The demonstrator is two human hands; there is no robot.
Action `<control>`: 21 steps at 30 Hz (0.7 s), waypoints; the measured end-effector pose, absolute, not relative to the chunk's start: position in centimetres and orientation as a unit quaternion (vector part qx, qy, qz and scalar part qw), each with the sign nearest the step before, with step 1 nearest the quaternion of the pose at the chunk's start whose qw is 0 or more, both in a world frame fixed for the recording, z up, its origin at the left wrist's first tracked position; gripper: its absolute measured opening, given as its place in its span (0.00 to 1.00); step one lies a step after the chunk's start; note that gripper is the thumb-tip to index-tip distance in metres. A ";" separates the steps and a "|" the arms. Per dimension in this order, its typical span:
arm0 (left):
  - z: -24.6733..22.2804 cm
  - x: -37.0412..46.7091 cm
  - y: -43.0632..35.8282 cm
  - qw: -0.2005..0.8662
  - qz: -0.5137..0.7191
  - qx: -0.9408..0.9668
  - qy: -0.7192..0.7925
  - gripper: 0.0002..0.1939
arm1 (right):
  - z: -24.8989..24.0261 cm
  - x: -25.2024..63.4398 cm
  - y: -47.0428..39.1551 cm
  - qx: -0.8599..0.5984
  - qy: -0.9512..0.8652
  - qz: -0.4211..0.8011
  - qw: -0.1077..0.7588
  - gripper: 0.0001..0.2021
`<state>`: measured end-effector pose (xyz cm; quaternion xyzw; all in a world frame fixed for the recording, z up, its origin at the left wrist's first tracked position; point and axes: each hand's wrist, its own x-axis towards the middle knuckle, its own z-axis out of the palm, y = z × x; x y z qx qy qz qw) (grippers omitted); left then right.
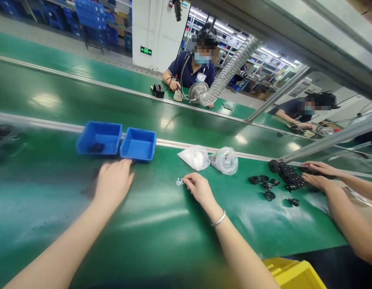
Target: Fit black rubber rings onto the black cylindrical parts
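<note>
The counter was plain green, the two plastic bins blue, the small pieces white. The clustered parts were black, the crate yellow (the bangle was silver), the co-worker's polo shirt navy, the mask light blue.

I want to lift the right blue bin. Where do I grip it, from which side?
Probably by the right rim of the right blue bin, from the right. It stands upright, so that rim should be free to pinch, with green bench between it and the nearest plastic bag. The left blue bin crowds its other side, and the left hand is by its near corner.
</note>
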<state>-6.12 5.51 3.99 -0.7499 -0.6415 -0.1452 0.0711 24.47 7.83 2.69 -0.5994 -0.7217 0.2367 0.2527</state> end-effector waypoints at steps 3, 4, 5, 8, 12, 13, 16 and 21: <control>3.6 -5.8 5.5 0.057 -0.157 -0.764 -0.624 0.12 | 2.6 24.7 7.8 -0.611 -0.707 0.260 0.242 0.08; 3.5 -5.6 5.5 0.055 -0.158 -0.770 -0.616 0.10 | 2.6 24.7 7.7 -0.614 -0.704 0.267 0.238 0.09; 3.4 -5.4 5.4 0.055 -0.161 -0.775 -0.608 0.09 | 2.6 24.7 7.7 -0.615 -0.701 0.273 0.234 0.09; 3.5 -4.8 5.0 0.078 -0.183 -0.775 -0.599 0.10 | 2.7 24.9 7.7 -0.613 -0.700 0.290 0.226 0.09; 4.3 -4.6 5.1 0.107 -0.154 -0.778 -0.600 0.17 | 2.7 25.2 7.8 -0.604 -0.703 0.297 0.229 0.09; 4.5 -4.7 5.3 0.105 -0.132 -0.781 -0.601 0.17 | 2.6 25.3 7.8 -0.602 -0.705 0.295 0.231 0.09; 5.0 -4.5 6.0 0.102 -0.086 -0.779 -0.612 0.15 | 2.4 25.3 7.8 -0.600 -0.708 0.287 0.236 0.08; 4.6 -3.4 6.4 0.107 -0.068 -0.771 -0.624 0.12 | 2.4 24.9 7.4 -0.589 -0.724 0.262 0.244 0.06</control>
